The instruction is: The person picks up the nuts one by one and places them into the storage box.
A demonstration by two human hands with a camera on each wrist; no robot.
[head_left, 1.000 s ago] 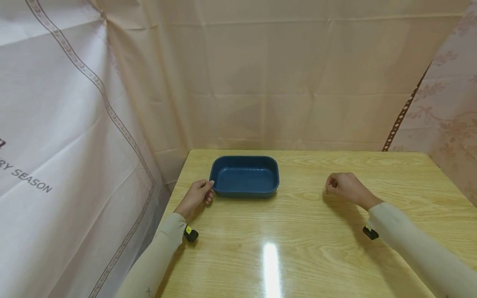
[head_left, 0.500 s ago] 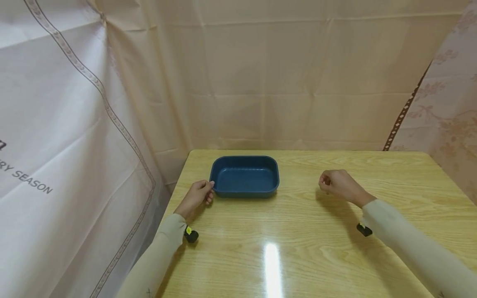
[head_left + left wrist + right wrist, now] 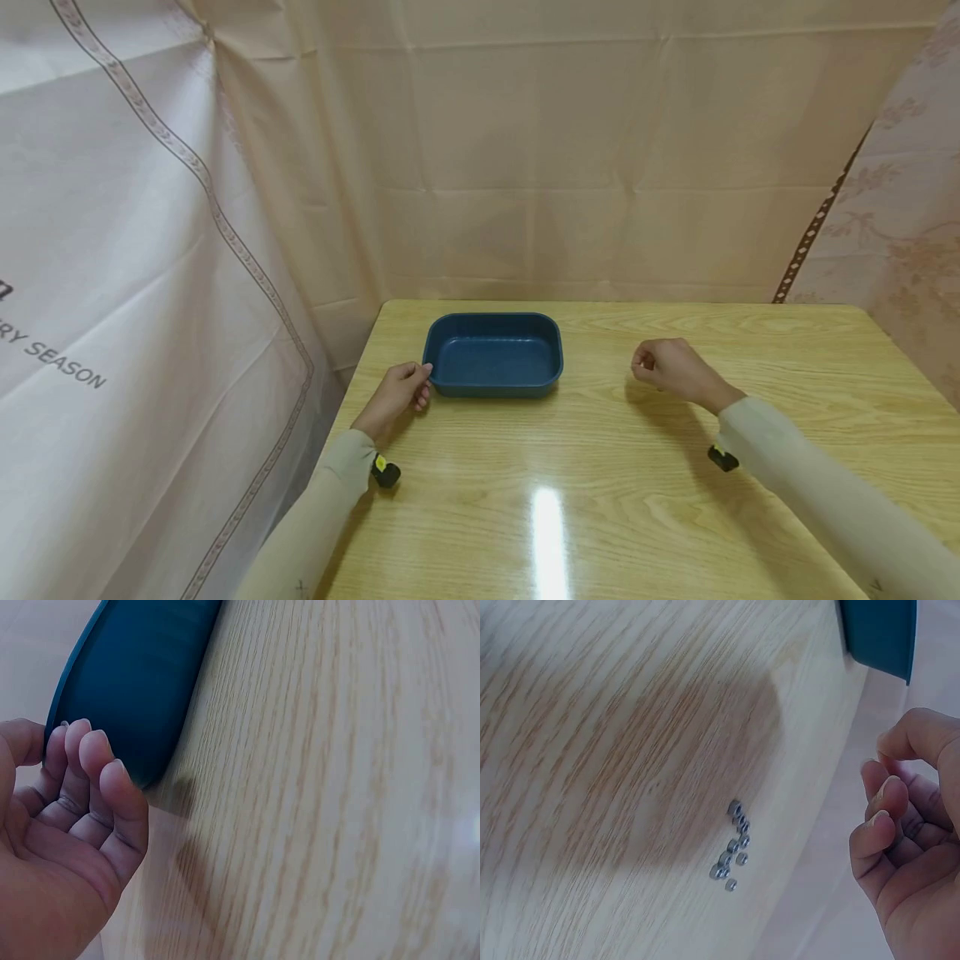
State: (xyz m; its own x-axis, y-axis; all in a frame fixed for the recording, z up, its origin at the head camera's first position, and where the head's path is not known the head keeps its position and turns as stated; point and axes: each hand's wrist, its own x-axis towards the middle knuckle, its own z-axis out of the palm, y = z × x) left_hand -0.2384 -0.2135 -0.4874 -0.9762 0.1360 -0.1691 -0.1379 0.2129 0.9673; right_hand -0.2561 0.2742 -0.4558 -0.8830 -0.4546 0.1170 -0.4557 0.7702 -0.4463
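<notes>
A dark blue rectangular tray (image 3: 495, 390) with rounded corners stands on the table towards the back. My left hand (image 3: 396, 396) is at its near left corner, thumb on top of the rim and fingers curled below, pinching the edge. The left wrist view shows this hand (image 3: 82, 817) against the tray wall (image 3: 142, 675). To the tray's right, my right hand (image 3: 678, 369) hovers above the table with curled fingers, thumb and index tips together. Anything between those tips is hidden. Several small metal nuts (image 3: 733, 846) lie clustered on the wood beside the right hand (image 3: 915, 825).
The wooden table (image 3: 480, 483) has a bright light reflection near its front. Pale cloth (image 3: 525, 167) hangs behind the table, and a printed cloth (image 3: 150, 292) hangs at the left. A black wrist camera (image 3: 723, 457) sits under the right sleeve (image 3: 810, 475).
My right hand has moved left and slightly away from me, towards the tray, with its fingers still curled. The left hand and the tray have stayed in place.
</notes>
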